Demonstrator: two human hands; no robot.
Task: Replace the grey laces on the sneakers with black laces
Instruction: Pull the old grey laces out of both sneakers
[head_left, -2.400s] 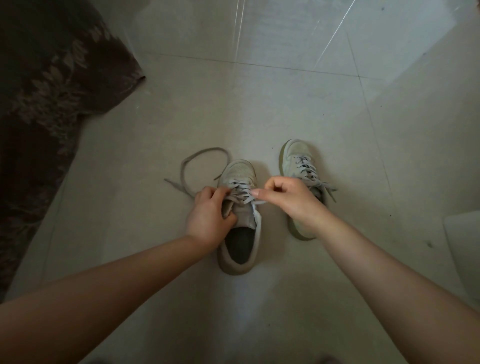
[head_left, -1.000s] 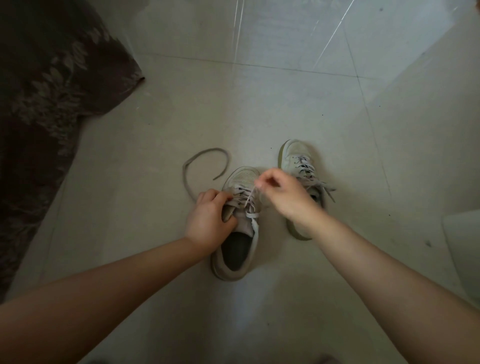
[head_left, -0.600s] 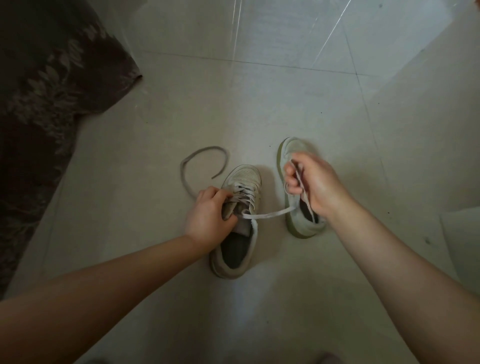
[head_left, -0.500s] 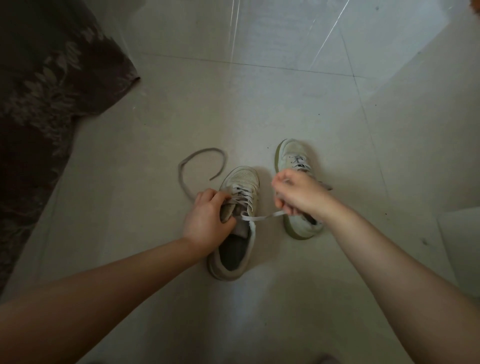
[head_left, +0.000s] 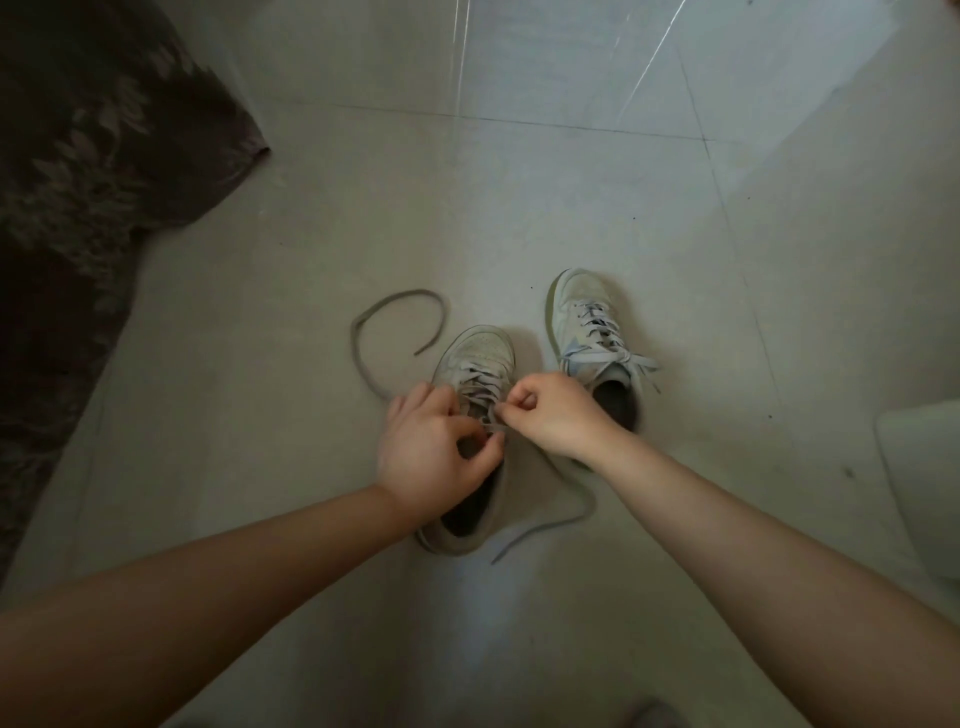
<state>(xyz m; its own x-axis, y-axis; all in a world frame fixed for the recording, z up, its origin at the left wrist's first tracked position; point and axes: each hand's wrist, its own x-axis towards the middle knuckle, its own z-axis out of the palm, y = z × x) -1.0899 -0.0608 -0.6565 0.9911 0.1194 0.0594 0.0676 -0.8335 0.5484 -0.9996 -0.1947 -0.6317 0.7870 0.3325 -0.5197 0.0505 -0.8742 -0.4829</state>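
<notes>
Grey lace (head_left: 496, 425) is pinched in the right hand (head_left: 550, 413) over the near sneaker (head_left: 475, 374); the left hand (head_left: 434, 449) grips its tongue. Loose ends trail across the floor (head_left: 571, 208). Another laced sneaker (head_left: 589, 332) stands just beside.

Dim light around me; bright streaks glare on the floor tiles (head_left: 545, 62) ahead, my forearms blur and bend at the edges.

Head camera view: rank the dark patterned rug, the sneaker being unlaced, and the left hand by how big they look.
1. Dark patterned rug, largest though cut off by the frame.
2 and 3. Sneaker being unlaced and left hand: unsure. The hand covers part of the sneaker and sits nearer the camera.
</notes>
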